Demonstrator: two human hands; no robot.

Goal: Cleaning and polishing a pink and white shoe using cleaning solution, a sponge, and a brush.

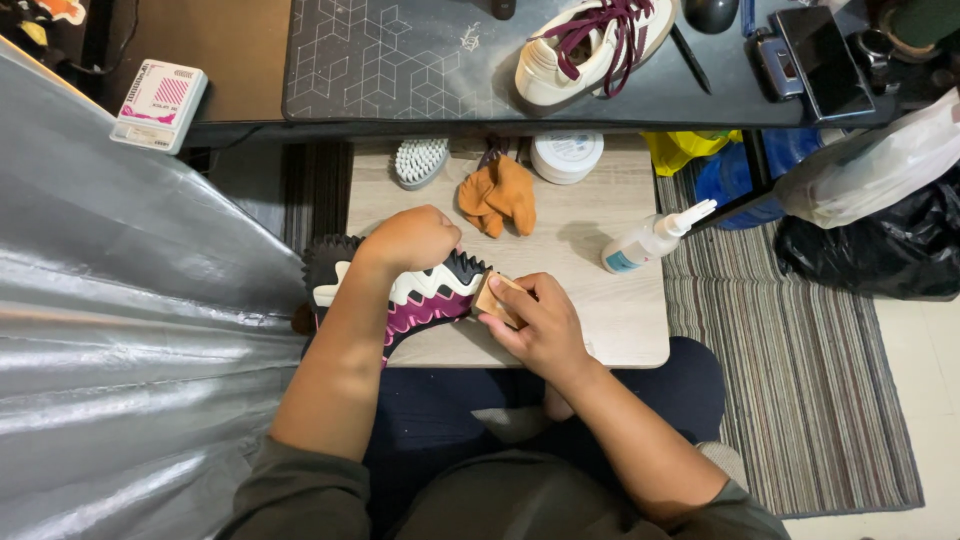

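A sneaker (425, 292) with a black toothed sole and white and magenta sides lies on its side on a small wooden table (620, 320). My left hand (412, 238) presses down on it from above, fingers curled over the sole. My right hand (535, 322) holds a small tan block (492, 296) against the sneaker's end.
On the table's far side lie a white brush (420, 161), an orange cloth (498, 193), a round white tub (566, 155) and a squeeze bottle (650, 238). A white shoe with maroon laces (590, 45) sits on a dark desk mat beyond. Silver sheeting lies left, plastic bags right.
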